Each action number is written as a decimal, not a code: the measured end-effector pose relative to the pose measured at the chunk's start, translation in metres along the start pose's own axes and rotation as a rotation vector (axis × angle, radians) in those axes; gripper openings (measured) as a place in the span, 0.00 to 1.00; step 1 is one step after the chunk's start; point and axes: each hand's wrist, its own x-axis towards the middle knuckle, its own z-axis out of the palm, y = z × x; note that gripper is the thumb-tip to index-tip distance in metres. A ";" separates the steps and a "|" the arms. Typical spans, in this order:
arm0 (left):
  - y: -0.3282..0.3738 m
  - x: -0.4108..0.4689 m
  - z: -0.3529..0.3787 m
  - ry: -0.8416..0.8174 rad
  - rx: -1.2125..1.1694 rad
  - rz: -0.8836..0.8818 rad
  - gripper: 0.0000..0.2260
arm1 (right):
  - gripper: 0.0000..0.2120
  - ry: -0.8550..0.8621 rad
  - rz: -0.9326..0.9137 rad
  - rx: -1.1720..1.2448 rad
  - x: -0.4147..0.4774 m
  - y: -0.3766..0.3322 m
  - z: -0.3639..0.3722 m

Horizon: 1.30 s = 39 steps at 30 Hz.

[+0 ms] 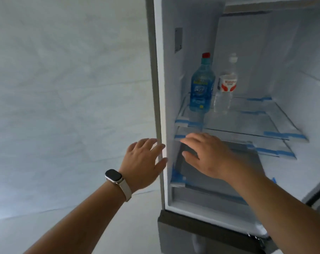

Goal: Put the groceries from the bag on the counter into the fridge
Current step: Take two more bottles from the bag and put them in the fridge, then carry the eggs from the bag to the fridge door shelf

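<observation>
The fridge [171, 74] stands open in front of me, its white inside lit. On the left of its upper glass shelf [247, 123] stand a blue bottle with a red cap [201, 87] and, just right of it, a clear water bottle [226, 85]. My left hand [144, 164], with a watch on the wrist, is spread open at the fridge's left edge. My right hand [208, 156] reaches into the fridge below the upper shelf, fingers apart and holding nothing. The bag and the counter are out of view.
A pale wall [64, 88] fills the left of the view. Lower glass shelves [276, 153] carry blue tape at their corners. A dark drawer front [201, 235] lies below the open compartment. A strip of the fridge door shows at the lower right [318, 198].
</observation>
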 end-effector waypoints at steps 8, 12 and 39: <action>-0.078 -0.159 -0.031 -0.008 0.020 -0.321 0.24 | 0.27 -0.122 -0.281 0.014 0.013 -0.145 0.026; -0.101 -0.244 -0.050 -0.006 0.046 -0.468 0.28 | 0.33 -0.158 -0.425 0.063 0.011 -0.218 0.046; -0.182 -0.586 -0.101 0.129 0.184 -1.474 0.25 | 0.27 -0.338 -1.437 0.143 0.017 -0.638 0.136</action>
